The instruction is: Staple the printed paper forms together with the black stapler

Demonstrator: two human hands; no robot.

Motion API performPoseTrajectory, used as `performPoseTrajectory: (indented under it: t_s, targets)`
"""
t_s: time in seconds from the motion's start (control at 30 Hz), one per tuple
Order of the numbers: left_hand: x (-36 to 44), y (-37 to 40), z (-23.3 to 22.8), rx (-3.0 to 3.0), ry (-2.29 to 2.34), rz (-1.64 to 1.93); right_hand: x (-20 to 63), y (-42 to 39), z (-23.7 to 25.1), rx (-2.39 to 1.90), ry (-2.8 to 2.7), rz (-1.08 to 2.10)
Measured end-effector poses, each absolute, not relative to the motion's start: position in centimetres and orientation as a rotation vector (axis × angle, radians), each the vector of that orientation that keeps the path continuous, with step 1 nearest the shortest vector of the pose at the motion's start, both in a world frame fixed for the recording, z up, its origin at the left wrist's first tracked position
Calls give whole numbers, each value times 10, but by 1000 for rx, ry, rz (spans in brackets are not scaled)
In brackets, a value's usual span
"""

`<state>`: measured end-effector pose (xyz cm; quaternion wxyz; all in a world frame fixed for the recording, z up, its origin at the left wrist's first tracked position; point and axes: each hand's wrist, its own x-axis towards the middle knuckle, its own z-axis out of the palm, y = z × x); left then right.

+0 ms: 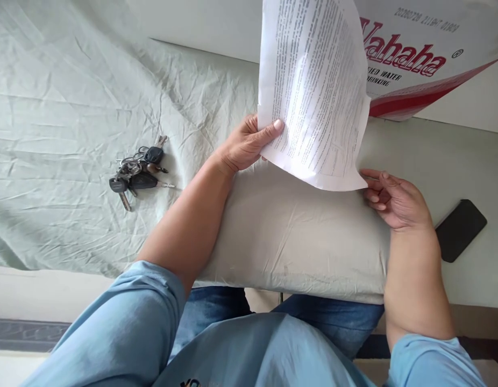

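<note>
A printed sheet of paper (313, 97) with dense small text is raised above the covered table, its lower edge curling. My left hand (249, 140) grips its lower left side, thumb on the printed face and the other fingers mostly hidden behind. By the lower right corner is my right hand (396, 199), palm turned up, fingers loosely bent and apart. Its fingertips are right beside the corner; whether they touch the paper I cannot tell.
A bunch of keys (138, 174) lies on the wrinkled pale green cloth (63, 134) to the left. A black phone (461, 230) rests to the right of my right wrist. Behind the paper stands a white and red water carton (410, 54).
</note>
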<state>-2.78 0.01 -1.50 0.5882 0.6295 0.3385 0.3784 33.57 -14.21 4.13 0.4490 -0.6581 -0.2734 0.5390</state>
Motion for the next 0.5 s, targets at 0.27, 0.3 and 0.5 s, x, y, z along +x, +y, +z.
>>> performPoseTrajectory:
  t_s: [0.27,0.3,0.5]
  targets:
    - [-28,-3,-10,1518,774,836,342,-140,34,-1612,-758,1295]
    - [-28,-2,-10,1525,778,837,341,-140,32,-1629,-766,1277]
    - [-28,-1,-12,1575,821,909,334,-142,25,-1633,-816,1000]
